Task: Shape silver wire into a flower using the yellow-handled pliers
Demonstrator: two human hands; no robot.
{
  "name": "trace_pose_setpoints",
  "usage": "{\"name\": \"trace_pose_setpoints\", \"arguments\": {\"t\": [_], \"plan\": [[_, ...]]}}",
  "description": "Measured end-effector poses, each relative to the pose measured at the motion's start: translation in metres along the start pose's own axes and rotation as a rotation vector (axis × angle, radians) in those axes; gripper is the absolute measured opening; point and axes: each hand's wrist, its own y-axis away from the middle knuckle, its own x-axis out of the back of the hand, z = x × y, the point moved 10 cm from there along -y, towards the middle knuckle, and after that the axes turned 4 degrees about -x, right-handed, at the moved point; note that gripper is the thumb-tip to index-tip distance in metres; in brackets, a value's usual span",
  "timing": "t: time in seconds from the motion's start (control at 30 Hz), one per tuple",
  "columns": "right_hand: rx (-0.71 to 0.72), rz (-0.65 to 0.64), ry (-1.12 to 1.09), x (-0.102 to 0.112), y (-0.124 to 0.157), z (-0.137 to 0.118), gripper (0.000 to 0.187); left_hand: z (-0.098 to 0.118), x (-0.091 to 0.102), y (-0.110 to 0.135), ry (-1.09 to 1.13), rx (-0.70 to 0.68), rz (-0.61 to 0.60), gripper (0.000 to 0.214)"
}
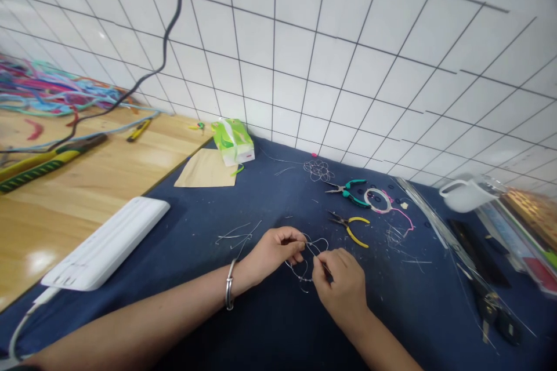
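Thin silvery wire bent into loops (306,278) hangs between my two hands, low over the dark blue cloth. My left hand (281,248), with a silver bangle at the wrist, pinches the wire's left side between thumb and fingers. On the other side my right hand (342,281) is closed, thumb against curled forefinger, on the same wire. Just behind lie yellow-handled pliers (351,228) and teal-handled needle-nose pliers (349,190), jaws pointing left. A flower-like coil of wire (318,171) rests farther back. Loose wire pieces (237,237) lie left of my left hand.
A white power strip (108,243) with a cable stands at left. Behind are a green tissue pack (234,142) and brown paper (206,169). A wire spool (378,201), white mug (465,192) and keys (488,316) lie right. The tiled wall (296,52) bounds the back.
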Motion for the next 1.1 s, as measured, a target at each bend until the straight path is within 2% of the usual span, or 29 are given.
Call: {"name": "trace_pose_setpoints", "arguments": {"t": [0.33,0.63,1.1], "plan": [[-0.004,-0.031,-0.047,-0.006,-0.001,0.001,0.017,-0.003,0.002,0.001,0.006,0.006,-0.005,0.015],[0.001,-0.001,-0.112,-0.001,0.000,0.002,0.014,-0.001,0.002,0.000,0.015,-0.002,-0.002,0.014],[-0.029,-0.078,-0.046,-0.015,-0.001,0.006,0.023,0.000,0.001,0.000,0.030,-0.015,0.012,0.016]]}}
